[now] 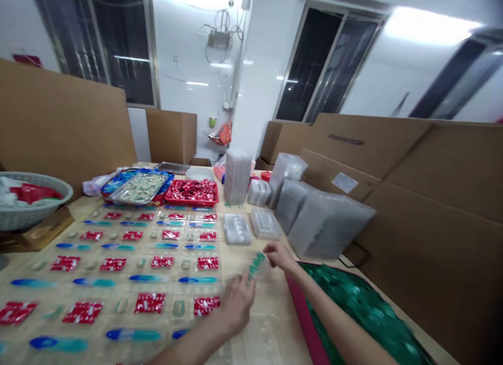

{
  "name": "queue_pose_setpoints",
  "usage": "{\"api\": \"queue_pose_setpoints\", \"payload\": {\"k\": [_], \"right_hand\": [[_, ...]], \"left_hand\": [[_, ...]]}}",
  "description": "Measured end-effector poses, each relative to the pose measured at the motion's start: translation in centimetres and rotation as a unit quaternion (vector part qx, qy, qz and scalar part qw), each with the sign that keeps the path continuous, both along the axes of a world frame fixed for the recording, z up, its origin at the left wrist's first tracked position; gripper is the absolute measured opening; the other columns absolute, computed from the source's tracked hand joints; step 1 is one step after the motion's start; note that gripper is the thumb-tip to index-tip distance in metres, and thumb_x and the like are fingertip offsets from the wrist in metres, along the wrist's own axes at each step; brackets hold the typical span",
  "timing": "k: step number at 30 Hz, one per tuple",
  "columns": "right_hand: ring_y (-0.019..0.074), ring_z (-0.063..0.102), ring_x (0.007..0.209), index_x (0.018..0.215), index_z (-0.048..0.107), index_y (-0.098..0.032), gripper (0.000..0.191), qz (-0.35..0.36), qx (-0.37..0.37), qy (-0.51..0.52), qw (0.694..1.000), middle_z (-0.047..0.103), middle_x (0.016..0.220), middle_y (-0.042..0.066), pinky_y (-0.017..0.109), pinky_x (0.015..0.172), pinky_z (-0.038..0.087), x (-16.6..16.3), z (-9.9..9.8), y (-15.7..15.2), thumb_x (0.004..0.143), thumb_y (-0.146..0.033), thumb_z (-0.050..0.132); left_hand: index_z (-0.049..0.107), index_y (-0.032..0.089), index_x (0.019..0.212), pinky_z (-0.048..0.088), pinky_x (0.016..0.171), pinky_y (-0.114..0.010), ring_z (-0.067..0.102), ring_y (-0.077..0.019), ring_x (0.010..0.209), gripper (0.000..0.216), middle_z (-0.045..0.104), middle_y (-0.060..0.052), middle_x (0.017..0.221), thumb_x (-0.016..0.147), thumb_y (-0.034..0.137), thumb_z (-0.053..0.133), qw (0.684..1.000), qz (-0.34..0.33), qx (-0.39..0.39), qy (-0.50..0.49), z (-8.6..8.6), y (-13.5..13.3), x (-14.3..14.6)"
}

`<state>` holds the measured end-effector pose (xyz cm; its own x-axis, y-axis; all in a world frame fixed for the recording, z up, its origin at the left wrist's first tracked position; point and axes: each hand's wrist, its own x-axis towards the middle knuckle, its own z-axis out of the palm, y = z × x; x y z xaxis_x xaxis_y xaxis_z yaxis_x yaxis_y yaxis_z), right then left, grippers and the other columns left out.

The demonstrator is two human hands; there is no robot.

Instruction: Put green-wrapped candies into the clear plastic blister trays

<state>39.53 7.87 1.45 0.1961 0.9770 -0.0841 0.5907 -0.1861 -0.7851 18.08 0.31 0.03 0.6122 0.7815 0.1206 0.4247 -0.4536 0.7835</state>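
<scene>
My left hand (238, 302) is closed on the lower end of a short strip of small green pieces (255, 265). Fingers of my right hand (279, 256) pinch its upper end, so the strip slants between both hands above the table; blur hides its exact kind. Left of my hands lie rows of clear plastic trays holding blue tool-like pieces (135, 335), red patterned packets (150, 303) and small pale-and-green pieces (178, 308). Below the strip, a clear tray (259, 333) lies on the table. Right of my right forearm is a red-edged container of shiny green material (341, 291).
Stacks of clear plastic trays (238, 179) and wrapped bundles (326, 223) stand ahead. A red tray of packets (192, 193) and a metal tray of small pieces (138, 189) sit at the back. Cardboard (440, 197) walls the right; a basket (35, 210) is left.
</scene>
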Motion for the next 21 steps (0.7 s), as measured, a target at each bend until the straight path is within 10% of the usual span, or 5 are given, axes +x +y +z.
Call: {"api": "queue_pose_setpoints", "payload": {"k": [11, 21], "right_hand": [[0.0216, 0.064, 0.076, 0.09, 0.068, -0.018, 0.046, -0.033, 0.092, 0.267, 0.959, 0.07, 0.089, 0.01, 0.03, 0.061, 0.049, -3.8, 2.6, 0.0, 0.061, -0.052, 0.071], [0.0113, 0.051, 0.044, 0.081, 0.055, -0.016, 0.033, 0.062, 0.046, 0.202, 0.976, 0.05, 0.05, -0.008, 0.024, 0.046, 0.042, -12.4, 0.9, 9.4, 0.061, -0.039, 0.067]], "left_hand": [[0.059, 0.021, 0.076, 0.046, 0.078, -0.04, 0.058, -0.0252, 0.085, 0.016, 0.06, -0.006, 0.081, 0.067, 0.01, 0.053, 0.943, 0.134, -0.153, -0.262, 4.8, 7.4, -5.8], [0.056, 0.015, 0.069, 0.054, 0.064, -0.036, 0.063, -0.0163, 0.057, 0.023, 0.063, -0.001, 0.065, 0.054, 0.006, 0.071, 0.824, 0.214, -0.372, -0.371, 2.9, 18.9, -14.6]]}}
